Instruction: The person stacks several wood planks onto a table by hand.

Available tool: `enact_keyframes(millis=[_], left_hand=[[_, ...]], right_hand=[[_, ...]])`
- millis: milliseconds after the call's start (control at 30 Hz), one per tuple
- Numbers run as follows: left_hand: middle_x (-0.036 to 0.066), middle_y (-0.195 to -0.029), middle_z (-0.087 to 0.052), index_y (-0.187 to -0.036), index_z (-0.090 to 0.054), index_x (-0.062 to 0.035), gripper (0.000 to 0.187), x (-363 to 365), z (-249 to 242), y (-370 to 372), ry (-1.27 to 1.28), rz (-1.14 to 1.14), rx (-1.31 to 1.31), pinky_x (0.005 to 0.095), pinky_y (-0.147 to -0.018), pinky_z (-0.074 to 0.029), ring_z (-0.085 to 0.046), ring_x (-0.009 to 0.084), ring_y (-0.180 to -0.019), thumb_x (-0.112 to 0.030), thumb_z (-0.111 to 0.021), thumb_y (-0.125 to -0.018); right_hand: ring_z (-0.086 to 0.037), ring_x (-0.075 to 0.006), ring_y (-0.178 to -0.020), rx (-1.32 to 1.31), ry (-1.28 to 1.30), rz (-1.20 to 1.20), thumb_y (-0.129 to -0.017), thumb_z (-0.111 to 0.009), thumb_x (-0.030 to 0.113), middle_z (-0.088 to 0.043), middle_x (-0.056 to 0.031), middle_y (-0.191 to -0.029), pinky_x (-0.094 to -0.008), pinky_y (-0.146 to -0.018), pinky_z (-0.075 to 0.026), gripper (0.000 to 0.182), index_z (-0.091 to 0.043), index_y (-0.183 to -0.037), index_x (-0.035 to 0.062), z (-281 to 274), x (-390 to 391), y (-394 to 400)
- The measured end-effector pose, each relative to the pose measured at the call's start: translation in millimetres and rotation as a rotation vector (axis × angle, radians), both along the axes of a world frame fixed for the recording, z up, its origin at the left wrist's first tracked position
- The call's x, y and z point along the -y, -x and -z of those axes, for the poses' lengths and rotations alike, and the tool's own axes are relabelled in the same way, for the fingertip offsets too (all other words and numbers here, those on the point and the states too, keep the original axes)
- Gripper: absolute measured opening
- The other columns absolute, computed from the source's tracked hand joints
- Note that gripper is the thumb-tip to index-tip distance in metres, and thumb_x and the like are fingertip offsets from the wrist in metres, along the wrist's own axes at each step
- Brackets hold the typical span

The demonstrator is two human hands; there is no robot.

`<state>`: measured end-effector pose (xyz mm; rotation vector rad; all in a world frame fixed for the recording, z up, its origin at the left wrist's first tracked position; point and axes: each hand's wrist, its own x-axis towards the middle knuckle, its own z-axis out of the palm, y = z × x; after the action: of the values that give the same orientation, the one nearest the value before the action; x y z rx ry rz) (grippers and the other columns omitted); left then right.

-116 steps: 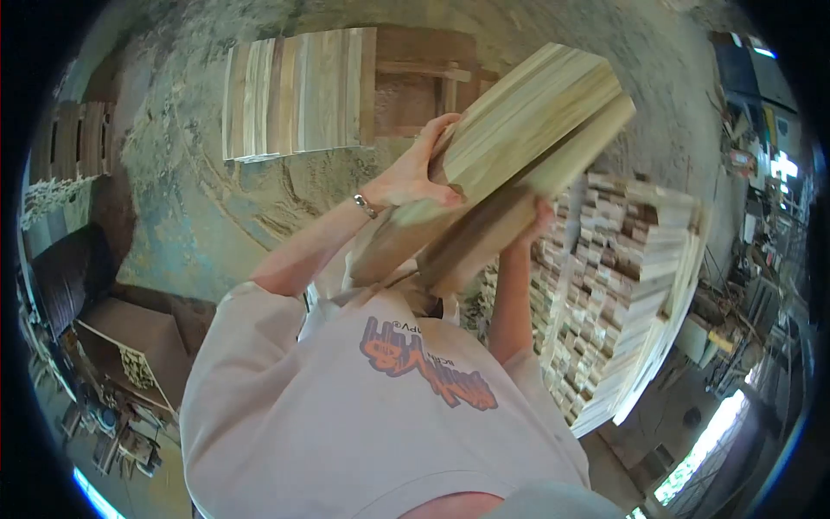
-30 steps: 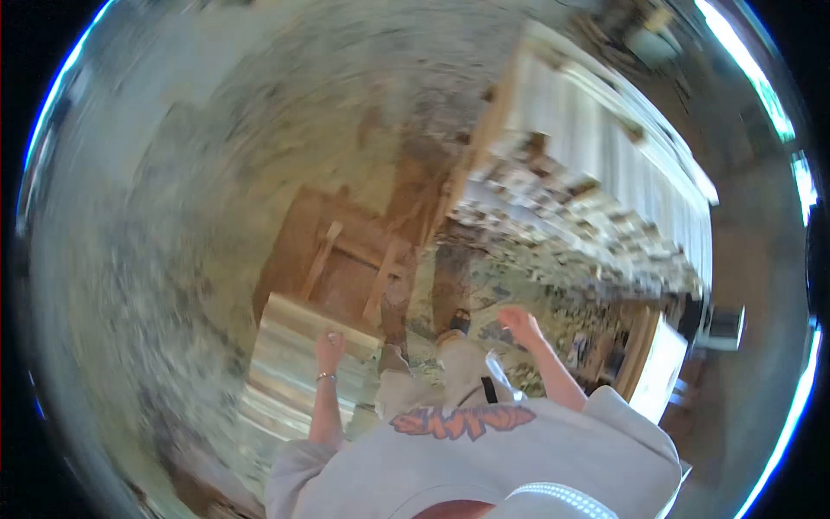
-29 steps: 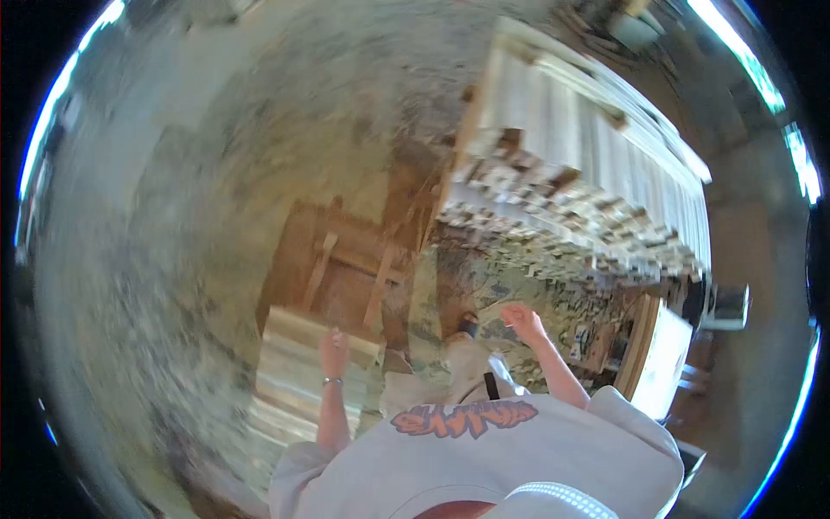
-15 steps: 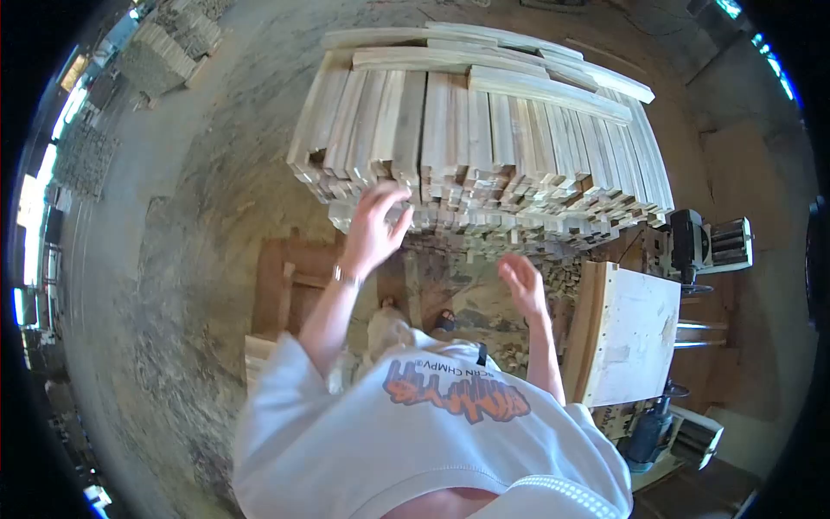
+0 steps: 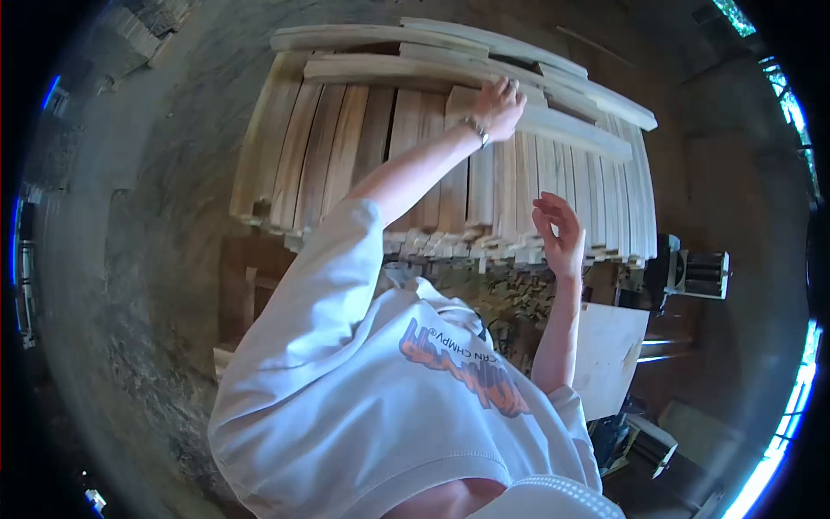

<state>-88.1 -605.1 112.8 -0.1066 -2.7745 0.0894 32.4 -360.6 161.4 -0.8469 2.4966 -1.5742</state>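
Observation:
A large stack of wooden planks (image 5: pixel 424 121) lies before me, its plank ends facing my body. Several planks rest crosswise on top. My left hand (image 5: pixel 500 108), with a watch (image 5: pixel 476 130) on its wrist, reaches across the stack. Its fingers bend over the nearest crosswise plank (image 5: pixel 584 138); its thumb is hidden. My right hand (image 5: pixel 560 233) is raised over the stack's near right edge, its fingers loosely curved and apart from the thumb, with nothing in it.
To the right of my right forearm is a pale flat board (image 5: pixel 614 355). Motor-like machine parts (image 5: pixel 700 272) stand beyond it, with a dark motor (image 5: pixel 609 441) closer to me. Wood scraps (image 5: pixel 493 298) lie below the stack's front.
My left hand has moved forward and right, from the stack's near edge onto a crosswise plank. My right hand has risen forward. The view has shifted, bringing the stack closer.

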Motion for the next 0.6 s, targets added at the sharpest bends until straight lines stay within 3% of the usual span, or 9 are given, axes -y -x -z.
enact_keyframes(millis=[133, 233, 300, 367, 433, 467, 533, 567, 600], left_hand=[[0.022, -0.126, -0.052, -0.122, -0.052, -0.0023, 0.062, 8.7, -5.1, -19.0, -0.221, 0.156, 0.056, 0.0511, -0.094, -0.045, -0.049, 0.0354, -0.119, -0.031, -0.077, -0.073], [0.02, -0.115, -0.056, -0.113, -0.059, 0.0002, 0.054, 29.8, -34.1, -48.2, -0.351, 0.178, 0.311, 0.041, -0.089, -0.05, -0.056, 0.0312, -0.104, -0.025, -0.079, -0.07], [0.017, -0.113, -0.056, -0.11, -0.061, 0.001, 0.053, 73.4, -98.6, -88.9, -0.308, 0.033, 0.511, 0.0386, -0.086, -0.051, -0.057, 0.0272, -0.098, -0.024, -0.081, -0.068], [0.009, -0.11, -0.057, -0.111, -0.062, -0.0034, 0.049, 139.5, -72.7, -99.8, -0.227, 0.175, 0.081, 0.0343, -0.083, -0.052, -0.058, 0.0229, -0.096, -0.021, -0.081, -0.069], [0.003, -0.099, -0.059, -0.106, -0.063, -0.0093, 0.047, 185.4, -77.3, -96.7, -0.364, 0.092, 0.28, 0.0334, -0.082, -0.051, -0.059, 0.0179, -0.095, -0.023, -0.084, -0.066], [0.001, -0.088, -0.061, -0.104, -0.065, -0.0086, 0.042, 204.5, -75.9, -88.0, -0.576, 0.037, 0.367, 0.0319, -0.082, -0.05, -0.059, 0.0165, -0.089, -0.027, -0.083, -0.07], [0.0, -0.085, -0.062, -0.103, -0.067, -0.0082, 0.034, 213.5, -84.2, -69.8, -0.726, -0.016, 0.244, 0.0305, -0.081, -0.049, -0.059, 0.0149, -0.087, -0.029, -0.079, -0.078], [0.003, -0.097, -0.066, -0.106, -0.068, -0.0081, 0.03, 212.2, -89.1, -54.9, -0.661, -0.11, 0.317, 0.0314, -0.084, -0.05, -0.062, 0.0166, -0.095, -0.029, -0.073, -0.084], [0.003, -0.097, -0.066, -0.106, -0.068, -0.0081, 0.03, 205.5, -82.4, -37.4, -0.667, -0.106, 0.328, 0.0314, -0.084, -0.05, -0.062, 0.0166, -0.095, -0.029, -0.073, -0.084]], right_hand=[[-0.066, -0.0184, -0.09, -0.012, 0.019, 0.037, -0.089, -0.069, 0.019, -0.069, -0.0115, -0.102, -0.0309, -0.081, -0.052, 0.034, -0.062, -0.118, 0.0032, -14.3, 40.6, 65.7], [-0.053, -0.0279, -0.116, -0.35, -0.072, -0.143, -0.079, -0.077, 0.037, -0.058, -0.016, -0.125, -0.0416, -0.099, -0.042, 0.062, -0.056, -0.126, 0.0034, -32.5, 87.1, 125.6], [-0.041, -0.0328, -0.131, -0.51, -0.257, -0.33, -0.072, -0.078, 0.051, -0.045, -0.0179, -0.14, -0.0458, -0.109, -0.033, 0.086, -0.047, -0.136, 0.0033, -41.5, 117.7, 144.5], [-0.035, -0.0348, -0.136, -0.533, -0.334, -0.416, -0.069, -0.076, 0.058, -0.038, -0.019, -0.146, -0.0466, -0.112, -0.028, 0.099, -0.04, -0.142, 0.0027, -25.9, 159.2, 158.9], [-0.028, -0.0354, -0.14, -0.787, -0.578, -0.474, -0.068, -0.073, 0.065, -0.029, -0.0193, -0.151, -0.0481, -0.116, -0.022, 0.112, -0.029, -0.146, -0.002, 8.9, 192.6, 158.2], [-0.028, -0.0354, -0.14, -0.78, -0.565, -0.462, -0.068, -0.073, 0.065, -0.029, -0.0193, -0.151, -0.0481, -0.116, -0.022, 0.112, -0.029, -0.146, -0.002, 16.1, 204.9, 153.0], [-0.023, -0.0348, -0.143, -0.733, -0.649, -0.395, -0.069, -0.071, 0.065, -0.024, -0.021, -0.153, -0.0479, -0.118, -0.018, 0.115, -0.025, -0.146, -0.0061, 23.4, 220.4, 144.7], [-0.025, -0.035, -0.142, -0.723, -0.632, -0.395, -0.068, -0.072, 0.065, -0.026, -0.0212, -0.152, -0.0482, -0.117, -0.019, 0.114, -0.027, -0.145, -0.0056, 24.2, 217.7, 141.9], [-0.025, -0.035, -0.142, -0.712, -0.639, -0.395, -0.068, -0.072, 0.065, -0.026, -0.0212, -0.152, -0.0482, -0.117, -0.019, 0.114, -0.027, -0.145, -0.0056, 25.9, 215.1, 142.7]])
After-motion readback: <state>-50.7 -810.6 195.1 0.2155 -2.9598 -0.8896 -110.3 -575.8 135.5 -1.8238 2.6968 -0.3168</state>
